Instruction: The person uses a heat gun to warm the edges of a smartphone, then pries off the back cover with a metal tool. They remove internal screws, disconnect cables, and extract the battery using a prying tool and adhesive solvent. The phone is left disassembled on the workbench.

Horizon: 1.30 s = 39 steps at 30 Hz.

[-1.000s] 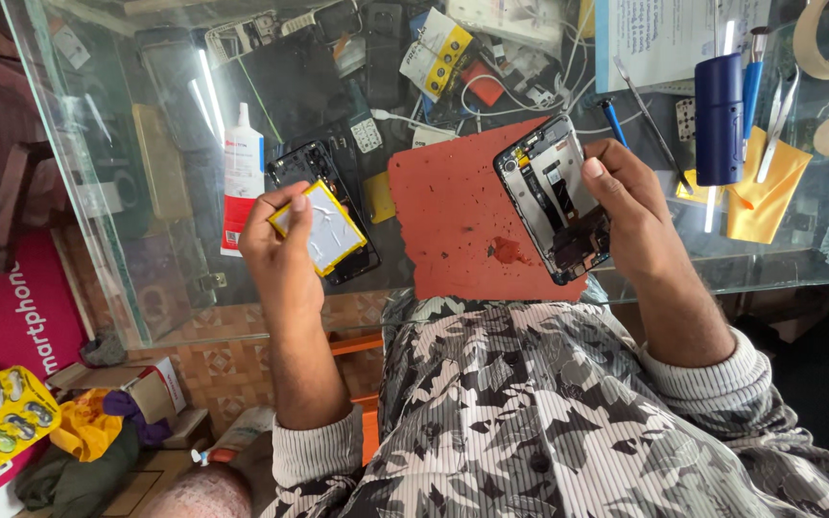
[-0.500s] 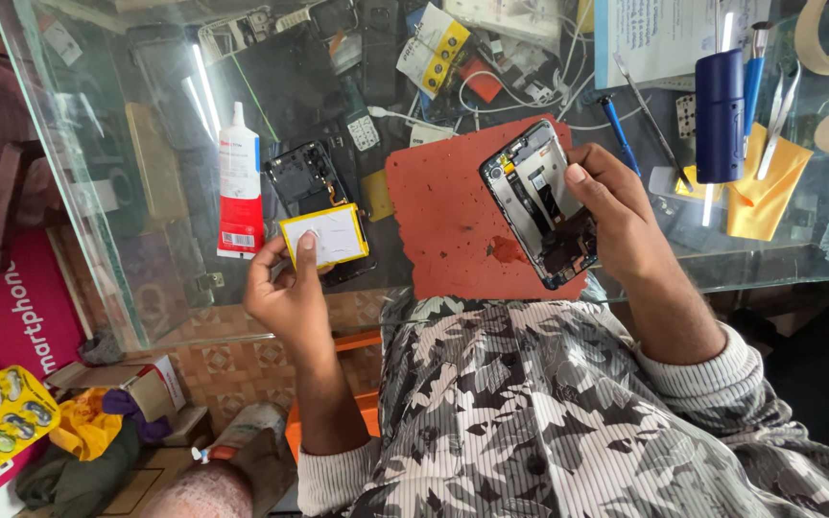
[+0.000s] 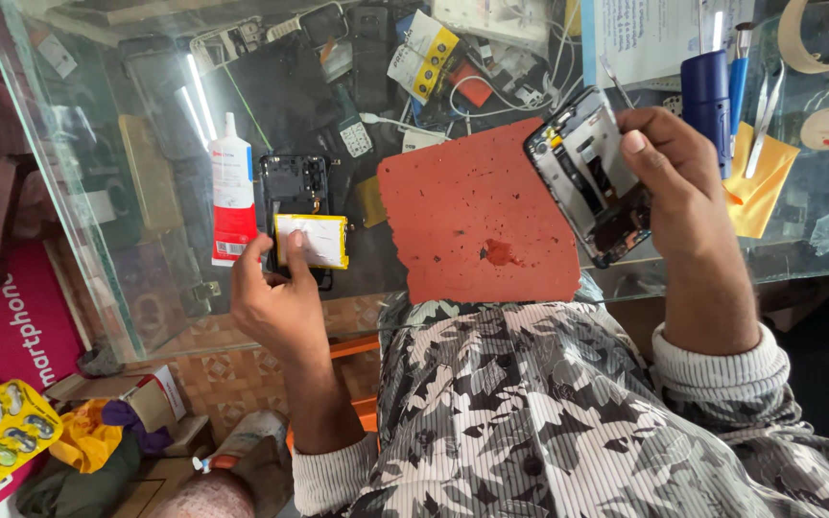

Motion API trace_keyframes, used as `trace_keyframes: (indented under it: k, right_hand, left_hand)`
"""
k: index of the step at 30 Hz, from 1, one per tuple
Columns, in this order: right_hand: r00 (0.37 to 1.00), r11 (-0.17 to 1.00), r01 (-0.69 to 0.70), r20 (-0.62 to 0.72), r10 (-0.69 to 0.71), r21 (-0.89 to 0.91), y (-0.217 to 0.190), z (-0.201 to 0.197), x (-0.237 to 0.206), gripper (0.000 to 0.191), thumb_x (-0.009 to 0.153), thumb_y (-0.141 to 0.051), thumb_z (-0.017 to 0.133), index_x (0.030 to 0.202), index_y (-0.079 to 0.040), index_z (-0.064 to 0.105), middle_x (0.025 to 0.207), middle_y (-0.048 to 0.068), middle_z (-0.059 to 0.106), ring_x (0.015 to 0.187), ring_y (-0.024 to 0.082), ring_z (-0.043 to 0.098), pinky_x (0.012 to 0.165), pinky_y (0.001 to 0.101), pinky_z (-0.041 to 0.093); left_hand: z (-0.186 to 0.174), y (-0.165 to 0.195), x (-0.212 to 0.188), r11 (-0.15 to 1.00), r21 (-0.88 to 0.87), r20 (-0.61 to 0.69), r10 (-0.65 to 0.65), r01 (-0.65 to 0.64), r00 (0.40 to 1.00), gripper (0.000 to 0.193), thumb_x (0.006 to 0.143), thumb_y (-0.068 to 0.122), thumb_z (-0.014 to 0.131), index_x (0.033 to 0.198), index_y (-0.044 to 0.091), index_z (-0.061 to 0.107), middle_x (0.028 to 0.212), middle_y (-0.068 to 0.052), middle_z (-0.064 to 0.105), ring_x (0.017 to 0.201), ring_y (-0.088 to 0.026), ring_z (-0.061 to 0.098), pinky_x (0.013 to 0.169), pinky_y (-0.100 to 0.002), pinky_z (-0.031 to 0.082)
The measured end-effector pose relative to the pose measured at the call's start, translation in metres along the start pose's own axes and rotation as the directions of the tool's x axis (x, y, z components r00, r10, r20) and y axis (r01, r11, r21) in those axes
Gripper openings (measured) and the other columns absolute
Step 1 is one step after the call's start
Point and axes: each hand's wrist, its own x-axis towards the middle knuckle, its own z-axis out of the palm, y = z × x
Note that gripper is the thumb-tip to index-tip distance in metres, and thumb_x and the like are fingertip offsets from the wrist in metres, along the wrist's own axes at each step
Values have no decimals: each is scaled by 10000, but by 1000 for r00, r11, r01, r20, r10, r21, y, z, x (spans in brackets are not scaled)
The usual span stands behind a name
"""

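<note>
An opened phone body (image 3: 589, 177), its inner parts exposed, is held tilted above the glass bench (image 3: 127, 163) by the right hand (image 3: 678, 182); the fingers are wrapped around its right edge, with the thumb laid across its upper face. A flat white battery with yellow edges (image 3: 311, 240) is pressed by the fingertips of the left hand (image 3: 275, 302), the fingers held close together on its near edge. The battery is laid on a black back cover (image 3: 294, 187), which rests on the glass. A white and red glue bottle (image 3: 232, 187) is seen just left of the cover. A red mat (image 3: 477, 216) is spread between the two hands. Blue tools (image 3: 707, 96) and a yellow cloth (image 3: 760, 182) are seen at the far right.
</note>
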Motion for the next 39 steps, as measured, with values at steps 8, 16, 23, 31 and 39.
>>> trace_keyframes:
  k: [8,16,23,31,39]
  right_hand:
    - [999,985,-47,16,50,-166,-9,-7,0,222,1056,6,583,1259,85,627,1019,69,690,903,79,626,794,214,491]
    - [998,986,59,35,-54,-154,-6,-11,-1,164,1120,43,570,1255,125,612,1046,141,715,940,87,668,867,228,531]
    - [958,943,188,263,-115,-273,-11,6,-6,221,993,38,573,1205,88,609,1002,171,743,871,203,765,764,323,643]
    - [925,796,375,255,-283,-475,-20,39,-5,151,1003,13,630,1151,41,627,994,188,707,878,315,734,749,395,562]
    - [904,312,22,-115,-412,-950,-5,-48,-40,98,1007,-48,778,1027,-10,690,959,126,692,848,269,693,751,374,552]
  left_hand:
    - [3,30,-4,973,-136,60,194,-185,979,181,1012,103,762,1146,10,682,1016,-128,705,819,-257,675,700,-397,539]
    - [47,84,14,801,-255,315,599,-542,736,589,1019,403,647,1414,-25,564,1433,-202,553,1332,-382,493,1115,-532,398]
    - [70,109,11,655,-740,359,577,-153,734,563,1037,366,694,1466,53,508,1387,-83,611,1194,-227,626,1027,-389,522]
    - [89,99,-20,381,-688,720,469,618,512,348,1050,215,671,1320,25,561,1096,-10,650,1004,-81,621,879,-272,547]
    - [75,65,-15,390,-641,736,69,661,673,250,1069,96,637,1272,-43,595,970,-98,610,717,-154,457,637,-311,409]
